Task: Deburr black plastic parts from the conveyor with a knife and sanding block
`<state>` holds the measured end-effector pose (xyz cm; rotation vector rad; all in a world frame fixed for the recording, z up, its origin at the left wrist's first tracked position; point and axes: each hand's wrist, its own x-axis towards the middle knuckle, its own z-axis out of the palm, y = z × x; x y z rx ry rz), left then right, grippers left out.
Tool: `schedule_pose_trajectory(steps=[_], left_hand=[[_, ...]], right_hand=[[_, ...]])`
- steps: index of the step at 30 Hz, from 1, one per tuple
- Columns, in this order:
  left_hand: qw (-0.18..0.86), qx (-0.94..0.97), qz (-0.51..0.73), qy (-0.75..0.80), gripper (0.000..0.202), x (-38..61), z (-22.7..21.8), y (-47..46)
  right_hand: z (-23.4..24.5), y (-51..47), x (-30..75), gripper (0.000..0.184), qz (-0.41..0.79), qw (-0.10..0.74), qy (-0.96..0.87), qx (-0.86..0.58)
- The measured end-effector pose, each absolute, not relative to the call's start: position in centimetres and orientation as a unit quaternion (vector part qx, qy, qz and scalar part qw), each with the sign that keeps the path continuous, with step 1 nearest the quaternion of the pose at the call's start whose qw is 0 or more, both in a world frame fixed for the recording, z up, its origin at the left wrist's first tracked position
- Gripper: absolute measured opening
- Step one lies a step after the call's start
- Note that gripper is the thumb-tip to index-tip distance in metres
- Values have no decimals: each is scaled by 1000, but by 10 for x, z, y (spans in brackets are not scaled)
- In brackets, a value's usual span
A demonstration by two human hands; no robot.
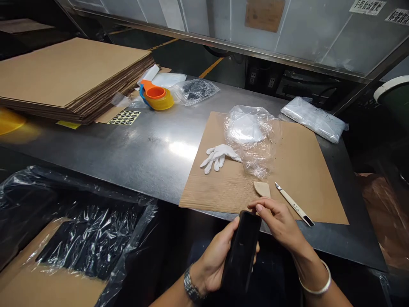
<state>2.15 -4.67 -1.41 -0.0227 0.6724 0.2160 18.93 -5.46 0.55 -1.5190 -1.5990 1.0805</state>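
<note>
Head view: at lower centre, the left hand (pixel 219 254) wraps a black oblong case (pixel 242 251), thumb along its edge; the right hand (pixel 278 219), angled up-left, narrows near its top corner, pinching or not unclear.

My only feed comes from the wearer's head, above the near side of the cardboard sheet (pixel 300 170), facing forward and down over it. I get the left hand (pixel 220 251) and right hand (pixel 277 219) closest, by the sheet's near edge; the view reaches wide, to the cardboard stack (pixel 70 70) left of it and the grey panel (pixel 303 42) beyond it.
</note>
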Motion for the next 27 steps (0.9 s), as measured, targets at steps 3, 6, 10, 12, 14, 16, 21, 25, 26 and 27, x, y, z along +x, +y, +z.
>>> schedule_pose_trajectory(steps=[3,6,10,12,14,16,21,25,26,27], left_hand=[[923,-41,176,340,48,22,-14,-44],[912,-52,231,336,36,26,-12,-45],[924,-35,170,340,44,28,-17,-50],[933,-49,131,333,52,27,-21,-50],[940,-72,117,312,55,25,-24,-49],[944,-91,108,298,56,24,-24,-48],[938,-93,124,311,53,24,-22,-46],[910,-89,203,350,48,25,-18,-40],[902,-88,221,360,45,24,-17,-38],[897,-87,230,366,43,23,-16,-36]], right_hand=[[-2,-83,178,64,391,296,-651,-579],[-10,-99,166,75,404,299,-614,-608],[-16,-86,162,34,446,332,-490,-671],[-15,-75,166,24,431,311,-480,-698],[-12,-68,170,28,408,291,-497,-708],[-10,-66,171,37,394,280,-512,-710],[-16,-80,163,36,396,295,-516,-700],[-18,-100,155,57,469,311,-543,-623],[-18,-105,156,65,499,307,-547,-598],[-17,-109,157,70,529,305,-545,-574]])
